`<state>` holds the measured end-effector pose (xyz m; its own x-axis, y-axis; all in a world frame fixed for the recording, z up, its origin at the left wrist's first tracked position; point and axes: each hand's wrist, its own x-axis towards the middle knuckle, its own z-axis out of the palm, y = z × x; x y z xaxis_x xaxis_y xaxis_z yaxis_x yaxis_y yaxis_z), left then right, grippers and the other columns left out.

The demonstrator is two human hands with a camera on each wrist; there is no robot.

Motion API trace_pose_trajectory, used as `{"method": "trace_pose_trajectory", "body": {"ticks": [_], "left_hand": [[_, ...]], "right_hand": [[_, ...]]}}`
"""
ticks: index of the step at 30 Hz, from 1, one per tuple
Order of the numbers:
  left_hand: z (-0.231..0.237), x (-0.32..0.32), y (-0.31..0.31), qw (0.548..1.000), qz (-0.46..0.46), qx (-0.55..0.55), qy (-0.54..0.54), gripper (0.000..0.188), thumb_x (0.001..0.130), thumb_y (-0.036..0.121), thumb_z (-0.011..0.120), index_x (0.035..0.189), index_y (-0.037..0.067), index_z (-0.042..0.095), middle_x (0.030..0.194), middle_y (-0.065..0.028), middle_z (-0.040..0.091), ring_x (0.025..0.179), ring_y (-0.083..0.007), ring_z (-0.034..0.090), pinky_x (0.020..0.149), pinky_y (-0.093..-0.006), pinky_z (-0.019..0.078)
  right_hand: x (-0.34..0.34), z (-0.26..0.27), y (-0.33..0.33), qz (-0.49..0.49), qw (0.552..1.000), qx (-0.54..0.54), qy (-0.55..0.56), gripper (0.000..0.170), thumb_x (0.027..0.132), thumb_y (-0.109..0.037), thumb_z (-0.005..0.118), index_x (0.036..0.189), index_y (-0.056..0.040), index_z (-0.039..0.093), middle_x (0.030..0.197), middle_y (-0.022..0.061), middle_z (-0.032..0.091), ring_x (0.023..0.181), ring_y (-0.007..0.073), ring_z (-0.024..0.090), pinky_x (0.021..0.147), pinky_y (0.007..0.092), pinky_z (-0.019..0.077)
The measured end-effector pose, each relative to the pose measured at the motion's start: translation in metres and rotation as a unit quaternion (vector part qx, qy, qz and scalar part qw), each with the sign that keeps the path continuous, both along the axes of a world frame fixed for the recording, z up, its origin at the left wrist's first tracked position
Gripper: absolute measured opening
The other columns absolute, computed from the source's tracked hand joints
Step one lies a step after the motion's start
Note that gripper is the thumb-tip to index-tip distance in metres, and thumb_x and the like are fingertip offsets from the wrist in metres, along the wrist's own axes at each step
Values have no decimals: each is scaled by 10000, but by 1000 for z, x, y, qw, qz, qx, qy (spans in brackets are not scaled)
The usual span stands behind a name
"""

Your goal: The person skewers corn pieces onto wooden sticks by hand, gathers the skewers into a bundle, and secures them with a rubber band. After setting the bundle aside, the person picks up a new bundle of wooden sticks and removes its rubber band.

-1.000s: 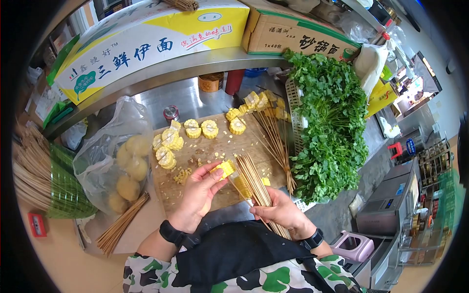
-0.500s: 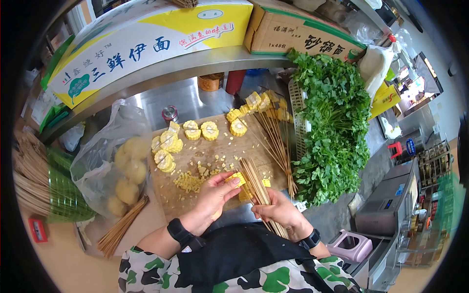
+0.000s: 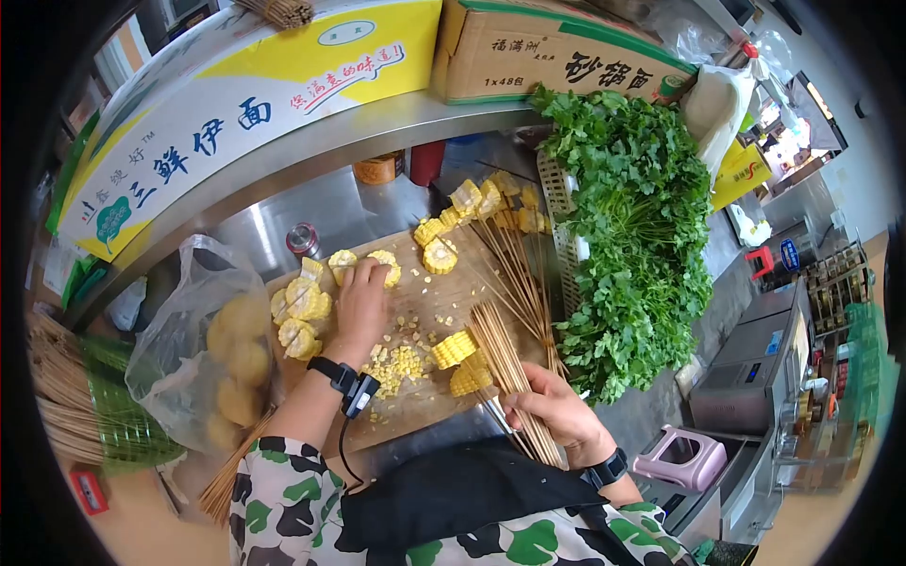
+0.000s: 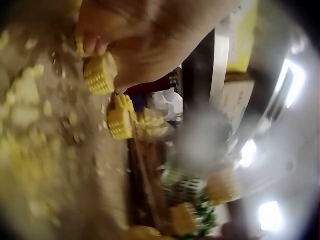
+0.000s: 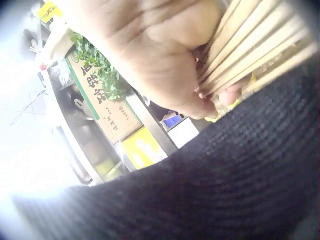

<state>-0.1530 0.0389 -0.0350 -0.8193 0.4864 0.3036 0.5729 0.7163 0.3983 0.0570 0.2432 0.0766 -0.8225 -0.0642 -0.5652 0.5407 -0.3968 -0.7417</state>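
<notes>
Head view shows the left hand [image 3: 362,307] over the chopping board [image 3: 460,291], its fingertips among corn pieces [image 3: 385,271]; whether they pinch one I cannot tell, since the left wrist view is blurred. The right hand [image 3: 559,415] grasps a bundle of sticks [image 3: 508,368], and a corn chunk [image 3: 454,349] sits close beside the sticks, between the two hands.

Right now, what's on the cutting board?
Corn pieces and loose kernels show on the cutting board. The left hand and skewer bundle in the right hand hide what's behind them.
</notes>
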Motion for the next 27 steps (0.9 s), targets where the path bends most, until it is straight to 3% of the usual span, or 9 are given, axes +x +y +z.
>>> {"method": "trace_pose_trajectory", "body": {"ticks": [8, 11, 12, 14, 15, 18, 19, 22, 27], "left_hand": [[9, 8, -9, 997, -15, -46, 52, 339, 679, 60, 679, 995, 78, 556, 989, -83, 513, 952, -293, 491, 822, -381, 423], [8, 15, -15, 990, 13, 126, -57, 276, 747, 73, 669, 995, 55, 548, 954, -72, 543, 892, -245, 543, 761, -336, 456], [23, 20, -18, 951, 24, 232, -204, 263, 770, 82, 663, 1003, 47, 546, 953, -68, 552, 876, -219, 553, 734, -318, 465], [54, 34, -31, 775, 47, 415, -475, 242, 816, 100, 653, 1019, 30, 541, 951, -58, 569, 846, -167, 574, 682, -281, 482], [60, 40, -38, 695, 13, 481, -533, 248, 866, 119, 613, 1074, 14, 529, 984, -49, 576, 867, -117, 574, 693, -258, 509], [83, 63, -49, 578, -21, 553, -600, 262, 874, 102, 595, 1110, 13, 521, 999, -54, 576, 918, -143, 580, 756, -306, 534], [86, 69, -51, 569, -27, 567, -596, 280, 882, 93, 580, 1139, 8, 507, 1018, -62, 577, 946, -153, 580, 823, -336, 532], [92, 81, -54, 583, -20, 570, -579, 310, 881, 90, 583, 1166, -4, 507, 1057, -76, 580, 959, -156, 579, 837, -331, 531], [96, 95, -49, 557, -16, 600, -574, 338, 870, 88, 600, 1178, -25, 518, 1092, -87, 587, 971, -153, 579, 840, -303, 525]], "right_hand": [[-2, -4, 0, 9, 998, -56, 1, 223, 808, 12, 575, 1022, -7, 515, 740, 28, 564, 615, 90, 546, 546, 206, 459], [-1, -4, -1, 31, 999, -26, 13, 221, 811, 4, 581, 1024, -6, 520, 751, 29, 570, 624, 87, 550, 544, 206, 458], [0, -4, -2, 41, 999, -6, 23, 219, 814, 1, 582, 1024, -5, 522, 755, 30, 573, 628, 86, 552, 541, 206, 457], [1, -2, -5, 42, 999, -10, 18, 247, 787, 6, 628, 1019, -11, 545, 749, 29, 583, 594, 83, 547, 518, 198, 443], [0, 2, -7, 52, 998, -8, 15, 257, 777, 10, 641, 1017, -12, 550, 745, 29, 585, 583, 82, 544, 512, 195, 439], [-1, 8, -17, 68, 997, -21, 13, 290, 745, 21, 681, 1007, -19, 564, 720, 27, 591, 539, 76, 534, 486, 183, 424], [0, 10, -20, 75, 997, -25, 20, 284, 749, 18, 680, 1006, -20, 564, 722, 29, 594, 539, 73, 533, 481, 180, 421], [4, 14, -25, 103, 994, -20, 26, 267, 759, 1, 683, 996, -23, 563, 730, 36, 602, 540, 64, 528, 473, 171, 412], [9, 22, -32, 118, 993, 8, 27, 235, 774, -36, 697, 963, -32, 558, 736, 42, 608, 538, 51, 517, 469, 159, 402]]}}
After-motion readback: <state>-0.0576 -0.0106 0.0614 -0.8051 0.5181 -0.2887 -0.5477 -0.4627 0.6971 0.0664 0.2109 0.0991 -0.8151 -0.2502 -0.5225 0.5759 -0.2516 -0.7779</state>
